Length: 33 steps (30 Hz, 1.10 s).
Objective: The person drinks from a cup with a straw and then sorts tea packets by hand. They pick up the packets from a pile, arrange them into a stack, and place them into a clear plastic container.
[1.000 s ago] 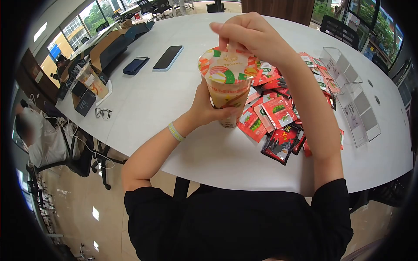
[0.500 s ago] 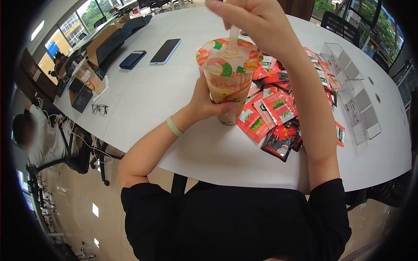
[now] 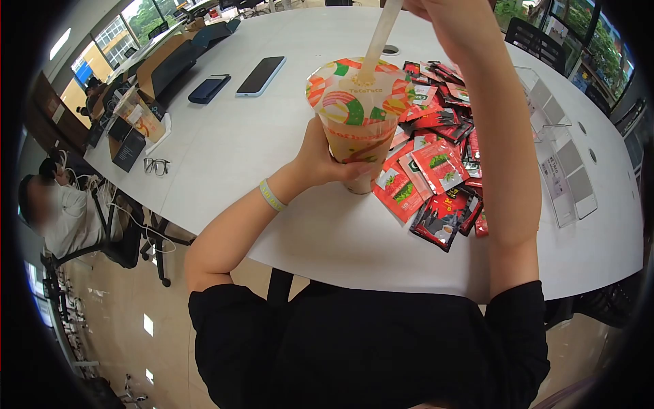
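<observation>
My left hand is wrapped around a sealed plastic drink cup, which stands upright over the white table. Its film lid has a colourful red, green and orange print. A wide, pale straw comes up through the lid and leans to the right. At the top edge of the view, my right hand has curled fingers at the straw's upper end; the fingertips are partly cut off. Beside the cup lies a pile of red and black sachets, partly hidden behind my right forearm.
On the white table lie a phone, a dark wallet and glasses. Another drink cup and a black box stand at the left. Clear acrylic holders are at the right. A seated person is at far left.
My right hand has moved up and to the right. More of the straw now shows, and it tilts right where it stood nearly upright. My left hand keeps its hold on the cup.
</observation>
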Tool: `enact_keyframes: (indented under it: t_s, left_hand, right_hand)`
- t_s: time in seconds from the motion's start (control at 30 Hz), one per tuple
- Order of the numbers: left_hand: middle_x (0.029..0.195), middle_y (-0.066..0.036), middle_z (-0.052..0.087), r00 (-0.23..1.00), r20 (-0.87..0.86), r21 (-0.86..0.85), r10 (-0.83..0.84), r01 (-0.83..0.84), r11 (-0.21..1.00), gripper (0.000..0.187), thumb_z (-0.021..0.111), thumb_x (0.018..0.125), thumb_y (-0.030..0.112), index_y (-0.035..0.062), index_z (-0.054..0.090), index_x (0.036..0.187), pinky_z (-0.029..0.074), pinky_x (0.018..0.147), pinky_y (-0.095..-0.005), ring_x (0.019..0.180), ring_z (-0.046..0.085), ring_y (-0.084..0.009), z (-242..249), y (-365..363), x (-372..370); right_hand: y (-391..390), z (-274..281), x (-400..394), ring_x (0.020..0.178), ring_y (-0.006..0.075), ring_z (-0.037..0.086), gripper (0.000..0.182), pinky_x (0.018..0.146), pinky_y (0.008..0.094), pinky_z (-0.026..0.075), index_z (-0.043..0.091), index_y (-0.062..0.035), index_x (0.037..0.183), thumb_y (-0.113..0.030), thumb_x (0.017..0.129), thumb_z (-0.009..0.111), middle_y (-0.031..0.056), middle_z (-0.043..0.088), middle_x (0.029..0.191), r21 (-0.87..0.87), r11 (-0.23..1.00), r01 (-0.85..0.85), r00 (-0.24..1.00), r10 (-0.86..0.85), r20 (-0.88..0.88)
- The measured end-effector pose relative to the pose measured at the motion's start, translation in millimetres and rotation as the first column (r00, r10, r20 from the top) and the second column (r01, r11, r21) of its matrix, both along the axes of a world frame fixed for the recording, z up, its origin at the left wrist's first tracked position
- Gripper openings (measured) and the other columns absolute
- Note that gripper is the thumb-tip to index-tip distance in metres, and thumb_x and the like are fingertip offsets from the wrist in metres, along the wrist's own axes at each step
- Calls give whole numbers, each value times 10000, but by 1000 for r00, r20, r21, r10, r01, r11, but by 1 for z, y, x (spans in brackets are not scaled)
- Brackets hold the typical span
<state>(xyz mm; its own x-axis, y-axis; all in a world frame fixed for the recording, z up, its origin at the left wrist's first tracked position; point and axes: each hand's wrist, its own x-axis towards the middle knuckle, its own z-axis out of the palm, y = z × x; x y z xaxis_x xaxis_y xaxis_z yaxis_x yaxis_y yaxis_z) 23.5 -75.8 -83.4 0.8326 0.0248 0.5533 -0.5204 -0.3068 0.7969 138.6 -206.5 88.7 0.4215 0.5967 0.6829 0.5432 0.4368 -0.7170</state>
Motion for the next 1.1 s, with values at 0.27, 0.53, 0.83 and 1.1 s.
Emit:
enact_keyframes:
  t_s: [0.27, 0.53, 0.83, 1.1]
  left_hand:
    - [1130, -106, 536, 1000, 31, -96, -2, 5, 995, 780, 793, 560, 217, 4, 383, 1189, 437, 886, -334, 1034, 537, -197, -6, 0, 5]
    - [1134, -102, 535, 1000, -23, -37, -12, 11, 999, 791, 803, 549, 223, 0, 388, 1184, 424, 904, -333, 1051, 527, -195, 0, 3, 1]
    - [1106, -103, 558, 1000, -7, -98, -3, 2, 995, 753, 791, 574, 232, -7, 407, 1176, 444, 876, -320, 1013, 556, -196, -2, 3, 2]
    - [1067, -98, 577, 998, 68, -105, -16, 23, 994, 671, 766, 593, 226, -9, 447, 1135, 464, 835, -320, 965, 572, -184, -3, 0, 3]
  right_hand:
    - [18, -30, 8, 436, 59, 401, 447, 412, 231, 304, 563, -33, 529, -402, 778, 611, -11, 465, 457, -417, 908, -37, 942, 171, 288]
    - [4, -18, -10, 396, 30, 280, 420, 390, 210, 184, 551, -56, 548, -315, 878, 550, -56, 374, 441, -85, 987, -134, 981, 144, 127]
    - [16, -47, -2, 401, 110, 381, 510, 410, 265, 321, 535, 4, 509, -421, 780, 614, 40, 417, 423, -117, 989, 95, 859, -22, 511]
    - [16, -50, 4, 420, 90, 394, 481, 419, 250, 320, 535, 4, 510, -383, 780, 630, 23, 451, 439, -184, 972, -148, 953, 190, 237]
